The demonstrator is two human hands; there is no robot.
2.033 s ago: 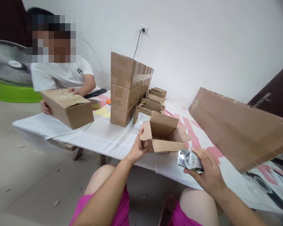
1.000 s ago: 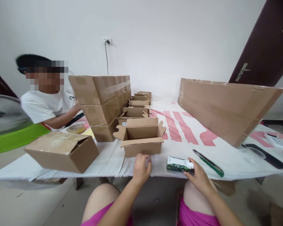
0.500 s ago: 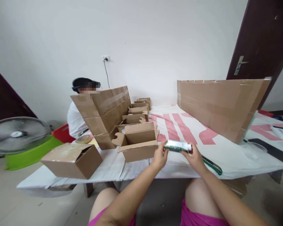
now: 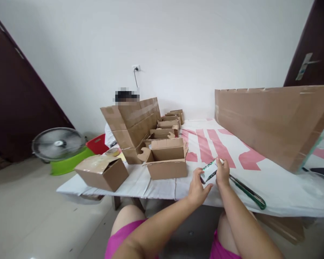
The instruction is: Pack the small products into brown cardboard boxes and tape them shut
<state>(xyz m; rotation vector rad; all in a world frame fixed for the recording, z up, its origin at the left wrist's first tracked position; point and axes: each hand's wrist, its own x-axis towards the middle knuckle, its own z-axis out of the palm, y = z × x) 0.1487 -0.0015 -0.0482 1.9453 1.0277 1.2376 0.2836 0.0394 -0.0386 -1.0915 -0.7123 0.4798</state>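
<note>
Both my hands hold a small white-and-green packet (image 4: 209,170) just above the table's front edge. My left hand (image 4: 198,187) grips its lower left end and my right hand (image 4: 223,172) pinches its upper right end, so the packet tilts. An open brown cardboard box (image 4: 167,160) with its flaps up stands on the white cloth to the left of my hands. A long green-handled tool (image 4: 248,192) lies on the cloth just right of my right hand.
A closed box (image 4: 102,172) sits at the table's left corner. Stacked taped boxes (image 4: 132,124) and several open boxes (image 4: 167,124) line the back, with a person partly hidden behind the stack. A large flat cardboard sheet (image 4: 272,118) leans at right. A fan (image 4: 58,144) stands on the floor.
The packet went from my right hand alone down to the table, then up between both hands, and now tilts. My left hand let go of the open box. The view swung right.
</note>
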